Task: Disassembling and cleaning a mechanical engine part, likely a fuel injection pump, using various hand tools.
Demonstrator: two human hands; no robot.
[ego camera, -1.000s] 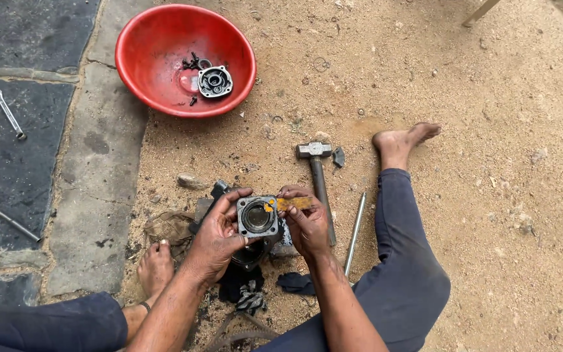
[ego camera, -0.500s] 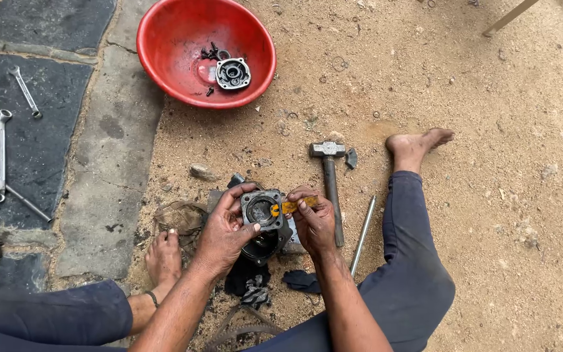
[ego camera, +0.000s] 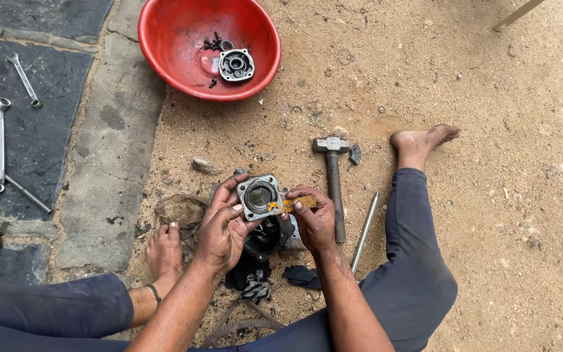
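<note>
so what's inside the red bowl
The red bowl holds a square grey metal cover and a few small dark parts. Anything beneath the cover is hidden.

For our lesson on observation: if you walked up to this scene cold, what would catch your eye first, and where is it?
First, the big red basin at top centre on the sandy ground, with a dark metal part lying inside. Next, at centre, the left hand grips a square metal housing while the right hand holds a small orange-yellow piece against its edge. Just right of them a hammer lies on the dirt.
</note>
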